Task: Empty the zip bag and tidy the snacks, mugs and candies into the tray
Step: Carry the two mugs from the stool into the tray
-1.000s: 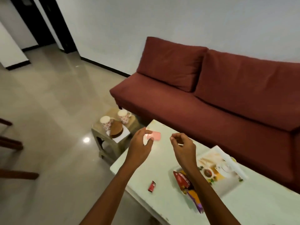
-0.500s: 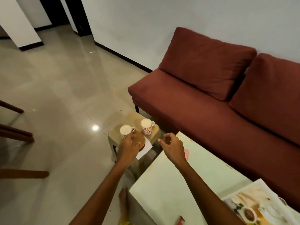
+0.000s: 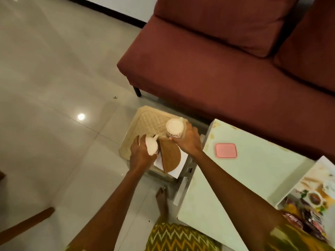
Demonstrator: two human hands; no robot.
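Over the beige stool (image 3: 145,122), our left hand (image 3: 140,156) and right hand (image 3: 188,142) each hold a mug (image 3: 152,146) (image 3: 175,128) in a closed grip

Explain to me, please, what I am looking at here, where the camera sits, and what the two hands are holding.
There is no machine here: a person wears one wide-angle camera on the head, looking down at their own bare arms. The left hand grips a white mug, tipped on its side, and the right hand grips a second mug, upright, both over a small beige stool beside a red sofa. A brown woven mat lies on white paper on the stool. To the right stands a pale table bearing a pink square lid and a picture-printed tray with snack packets.
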